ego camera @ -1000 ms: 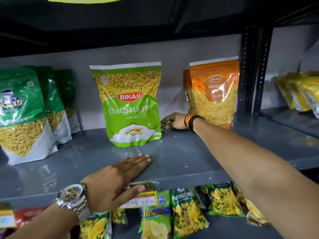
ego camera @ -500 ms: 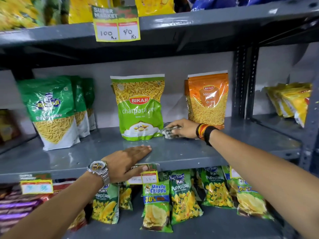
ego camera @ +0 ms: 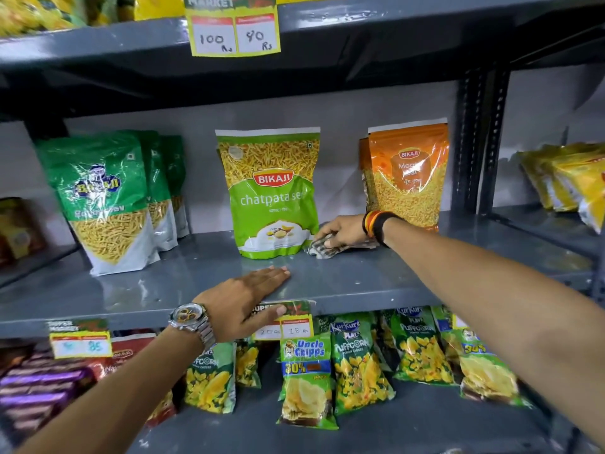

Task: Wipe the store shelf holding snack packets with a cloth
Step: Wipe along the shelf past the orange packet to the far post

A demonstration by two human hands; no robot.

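A grey metal shelf holds upright snack packets: a light green chatpata sev packet in the middle, an orange packet to its right, dark green packets at the left. My right hand presses a crumpled checked cloth onto the shelf between the light green and orange packets. My left hand, with a watch on its wrist, lies flat on the shelf's front edge, its thumb over a price tag.
A shelf above carries a price label reading 100 and 40. Below hang several puffcorn and chips packets. A dark upright post bounds the shelf at the right, with yellow packets beyond it.
The camera has pulled back and tilted up, so the upper shelf shows. My right hand has drawn the cloth forward from the back, out beside the light green packet. The left hand stays flat.
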